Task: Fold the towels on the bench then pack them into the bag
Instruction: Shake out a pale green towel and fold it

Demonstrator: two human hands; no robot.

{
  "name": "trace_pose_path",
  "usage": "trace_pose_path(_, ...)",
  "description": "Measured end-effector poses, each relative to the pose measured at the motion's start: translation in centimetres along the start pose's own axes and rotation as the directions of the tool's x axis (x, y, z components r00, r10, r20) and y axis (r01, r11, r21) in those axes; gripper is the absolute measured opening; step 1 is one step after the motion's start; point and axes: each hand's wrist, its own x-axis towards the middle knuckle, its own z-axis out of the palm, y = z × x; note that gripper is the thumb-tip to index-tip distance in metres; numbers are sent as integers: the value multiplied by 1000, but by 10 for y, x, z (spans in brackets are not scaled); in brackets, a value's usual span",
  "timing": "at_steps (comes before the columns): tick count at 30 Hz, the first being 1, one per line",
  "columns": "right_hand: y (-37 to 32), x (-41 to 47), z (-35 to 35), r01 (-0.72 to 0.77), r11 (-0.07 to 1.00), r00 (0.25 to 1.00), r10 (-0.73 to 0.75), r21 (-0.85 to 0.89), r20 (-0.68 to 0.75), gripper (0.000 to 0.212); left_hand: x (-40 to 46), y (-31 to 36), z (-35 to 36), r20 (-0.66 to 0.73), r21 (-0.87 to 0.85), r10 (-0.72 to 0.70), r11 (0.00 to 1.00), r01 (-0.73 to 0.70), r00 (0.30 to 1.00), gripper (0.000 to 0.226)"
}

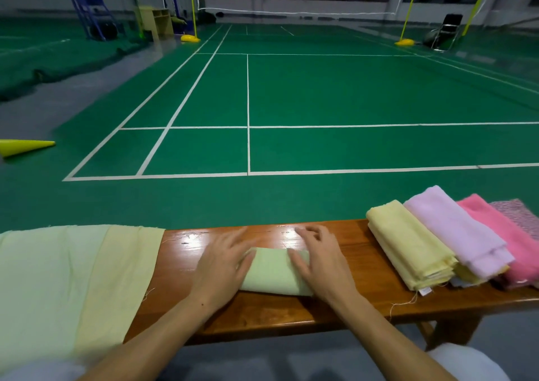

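Head view: both hands, left (pixel 221 267) and right (pixel 322 259), pressing flat-fingered on the folded green towel (pixel 274 275), pinning creases against the counter (pixel 358 252).

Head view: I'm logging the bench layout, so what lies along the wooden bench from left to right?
Unfolded pale green and yellow cloths → left hand → small folded light green towel → right hand → folded yellow towel → lilac towel → pink towel → speckled cloth.

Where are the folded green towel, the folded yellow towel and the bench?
folded green towel (pixel 272 274), head view, middle of its top face.
folded yellow towel (pixel 408 243), head view, middle of its top.
bench (pixel 262 316), head view, bare wood near its front edge.
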Motion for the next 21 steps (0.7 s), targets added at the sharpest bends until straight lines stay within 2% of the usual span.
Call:
trace_pose_path(2,-8,-7,7,183,981,967,-168,-60,190,61,-5,5,5,214,92,10,995,-30,977,63)
trace_pose_path(4,-10,-17,16,237,960,912,-167,-150,375,64,-7,2,4,343,139,-46,990,-2,938,68)
trace_pose_path(5,-7,-18,16,219,962,907,-139,-164,397,63,-6,-1,2,360,159,-56,987,-3,931,66)
trace_pose_path(10,10,-15,0,177,966,910,-88,-189,405,71,-1,-7,-9,290,147,-80,988,39,954,58)
trace_pose_path(13,9,-18,-1,169,970,913,-86,-177,399,66,3,-12,-13,262,54,-141,990,132,955,47)
trace_pose_path(16,7,-18,-4,168,971,917,-92,-168,388,63,8,-11,-20,284,-23,-221,971,237,933,48)
trace_pose_path(21,5,-17,-7,160,976,917,-90,-150,388,62,14,-9,-22,293,78,-352,935,345,889,54)
